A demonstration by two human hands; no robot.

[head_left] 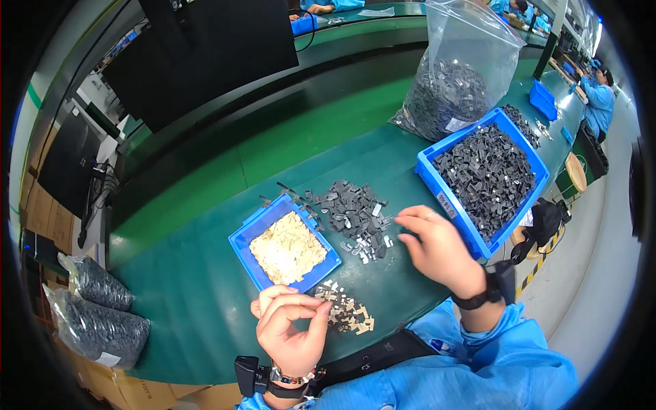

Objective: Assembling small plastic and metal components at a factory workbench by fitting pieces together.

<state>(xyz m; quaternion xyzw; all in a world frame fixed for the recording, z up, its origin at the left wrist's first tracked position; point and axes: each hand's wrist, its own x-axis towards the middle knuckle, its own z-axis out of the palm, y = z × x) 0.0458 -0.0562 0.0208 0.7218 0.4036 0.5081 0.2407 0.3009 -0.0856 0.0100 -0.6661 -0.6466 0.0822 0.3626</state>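
Observation:
My left hand (pixel 290 331) is closed, thumb and fingers brought together, over the near edge of a small blue bin (pixel 247 263). Whatever is in its pinch is too small to make out. Cream-coloured small flat parts (pixel 288 247) fill that bin. Beside the left fingertips lies a loose heap of cream and dark pieces (pixel 350 314). My right hand (pixel 441 253) is held with thumb and forefinger apart, just right of a pile of small dark grey parts (pixel 352 212). Nothing shows between its fingers. Some lighter grey pieces (pixel 365 249) lie at the pile's near side.
A larger blue bin (pixel 471 236) full of dark parts stands at the right, a clear bag (pixel 454 89) of similar parts behind it. Two filled bags (pixel 102 328) sit at the left edge of the green table (pixel 191 287). Co-workers (pixel 598 102) sit farther off.

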